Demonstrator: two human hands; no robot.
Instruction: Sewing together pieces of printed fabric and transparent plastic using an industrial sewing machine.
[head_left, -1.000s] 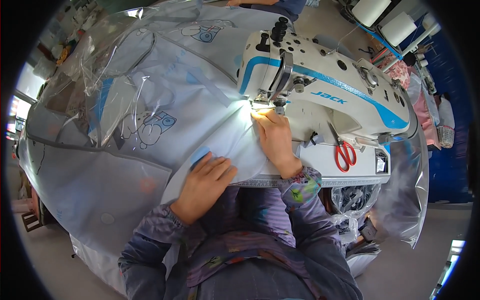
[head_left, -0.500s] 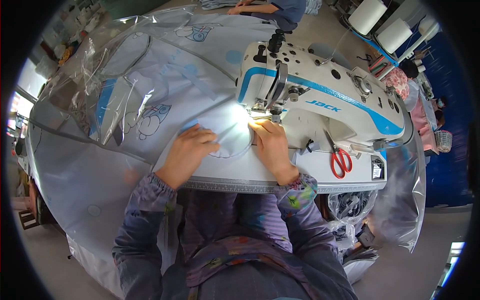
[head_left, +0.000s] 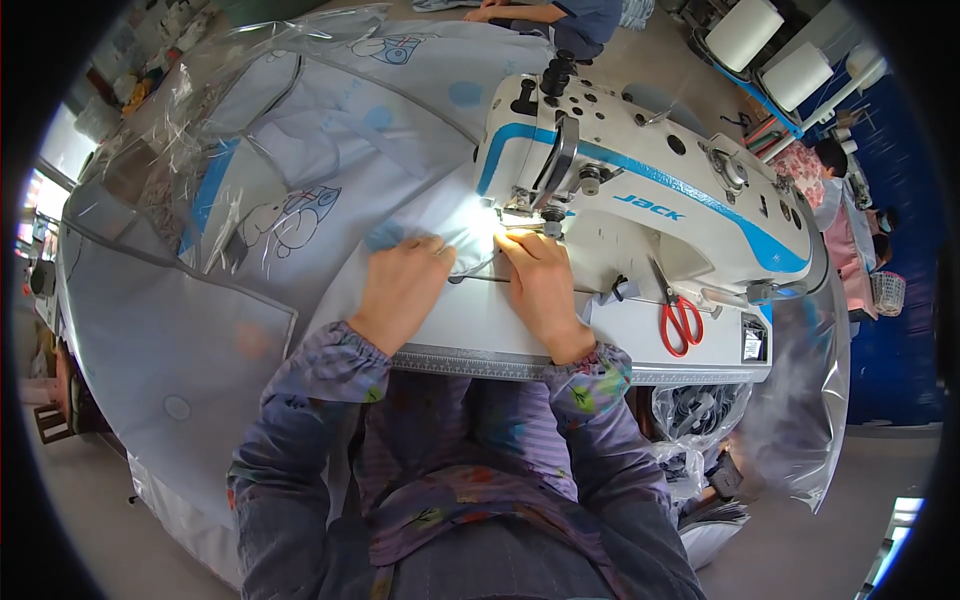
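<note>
A white and blue sewing machine [head_left: 640,180] stands before me, its lamp glaring at the needle area. Light grey printed fabric [head_left: 345,160] with a dark piped edge runs under the needle. Fingers bent, my left hand [head_left: 403,290] grips the fabric's near edge, left of the needle. My right hand [head_left: 540,285] pinches the edge close to the presser foot, which is partly lost in the glare. Clear plastic film [head_left: 175,130] is joined to the fabric at the left. Red-handled scissors [head_left: 681,325] lie on the machine bed, right of my right hand.
Thread cones [head_left: 745,35] stand at the back right. A ruler strip [head_left: 470,362] lines the table's front edge. Below the table hangs a plastic bag of dark strips [head_left: 700,410]. Another person [head_left: 575,20] sits at the far side; a white basket [head_left: 888,293] is at right.
My left hand has moved right and slightly away from me, nearer the needle. The fabric's near edge has shifted away with it, baring more of the bed. My right hand stays almost in place.
</note>
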